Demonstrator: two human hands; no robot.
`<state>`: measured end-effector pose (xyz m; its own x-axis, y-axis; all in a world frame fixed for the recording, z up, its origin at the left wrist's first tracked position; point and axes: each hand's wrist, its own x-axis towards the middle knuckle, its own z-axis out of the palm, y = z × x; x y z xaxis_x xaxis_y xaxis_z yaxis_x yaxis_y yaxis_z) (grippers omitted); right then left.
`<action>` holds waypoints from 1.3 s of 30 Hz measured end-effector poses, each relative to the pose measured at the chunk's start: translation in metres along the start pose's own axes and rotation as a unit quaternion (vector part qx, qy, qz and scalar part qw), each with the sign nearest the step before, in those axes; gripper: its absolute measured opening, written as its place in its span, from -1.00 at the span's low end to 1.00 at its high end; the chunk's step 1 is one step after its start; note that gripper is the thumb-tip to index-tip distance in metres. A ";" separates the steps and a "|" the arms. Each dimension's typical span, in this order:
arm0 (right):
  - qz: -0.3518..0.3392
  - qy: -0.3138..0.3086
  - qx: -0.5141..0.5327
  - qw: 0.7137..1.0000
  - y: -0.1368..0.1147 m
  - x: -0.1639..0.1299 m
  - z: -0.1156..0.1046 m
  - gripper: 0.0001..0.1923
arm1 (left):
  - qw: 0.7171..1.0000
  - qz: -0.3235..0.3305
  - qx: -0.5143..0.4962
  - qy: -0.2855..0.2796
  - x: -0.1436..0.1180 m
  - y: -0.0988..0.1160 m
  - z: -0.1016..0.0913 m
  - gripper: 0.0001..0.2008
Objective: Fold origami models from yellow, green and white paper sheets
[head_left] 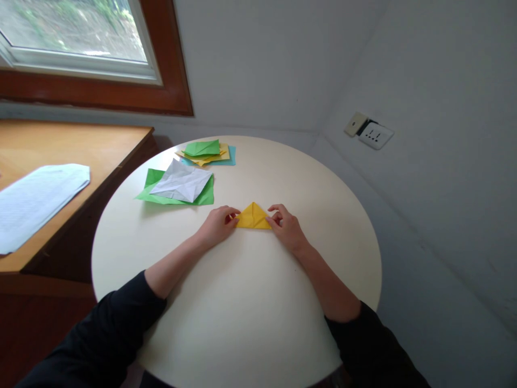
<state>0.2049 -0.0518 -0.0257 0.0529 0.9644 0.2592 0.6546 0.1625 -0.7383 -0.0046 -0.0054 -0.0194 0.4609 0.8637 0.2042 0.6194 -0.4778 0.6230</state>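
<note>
Yellow paper (253, 216), folded flat into a triangle with the apex pointing away and a centre crease, lies on the round white table (242, 302), smooth matte top, roughly mid-table. Left hand (216, 223) pinches the triangle's left corner, fingers curled on it; right hand (286, 225) pinches the right corner the same way. Both forearms rest on the tabletop, dark sleeves pushed up. Behind and to the left: a creased white sheet (181, 181) lying on a flat green sheet (155, 186), well apart from the hands. Farther back, a small stack of coloured sheets (208, 152), green on yellow on blue. Wooden desk (60, 145) on the left carries a pale printed paper (36, 199). Wall socket (375, 134) on the right wall.
</note>
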 end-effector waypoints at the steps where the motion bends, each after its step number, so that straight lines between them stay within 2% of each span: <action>1: -0.001 0.001 -0.001 1.000 0.000 0.000 0.000 -0.83 | 1.000 0.001 -0.001 0.002 0.000 -0.001 0.000 -0.72; 6: 0.000 0.005 0.018 1.000 0.002 0.000 0.001 -0.82 | 1.000 -0.001 -0.006 0.008 0.000 0.000 0.000 -0.75; 12: -0.001 0.014 0.056 0.998 0.004 0.001 0.003 -0.70 | 1.000 -0.009 -0.009 0.002 0.000 0.002 -0.001 -0.76; 16: -0.016 0.012 0.030 0.999 0.005 0.002 0.003 -0.67 | 1.000 0.008 -0.007 0.007 0.001 -0.003 0.002 -0.76; 19: -0.036 0.016 -0.003 0.999 0.004 0.002 0.002 -0.75 | 0.999 0.032 0.001 0.010 0.001 -0.007 0.004 -0.76; 23: -0.042 -0.020 -0.024 0.999 0.003 0.002 -0.001 -0.93 | 0.996 0.075 0.037 -0.002 0.000 -0.005 0.003 -0.75; 30: -0.045 -0.052 -0.033 0.997 0.000 0.001 -0.009 -0.97 | 0.990 0.124 0.045 -0.048 0.001 -0.007 -0.003 -0.76; 33: -0.053 -0.076 -0.036 0.995 -0.004 0.000 -0.012 -0.91 | 0.989 0.129 0.043 -0.060 0.002 -0.012 -0.003 -0.70; 39: -0.065 -0.097 -0.054 0.992 -0.003 0.000 -0.013 -0.78 | 0.983 0.156 0.072 -0.057 0.001 -0.010 -0.003 -0.77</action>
<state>0.2128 -0.0553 -0.0161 -0.1762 0.9604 0.2161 0.7240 0.2751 -0.6325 -0.0127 0.0006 -0.0229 0.7064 0.6514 0.2770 0.5163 -0.7418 0.4280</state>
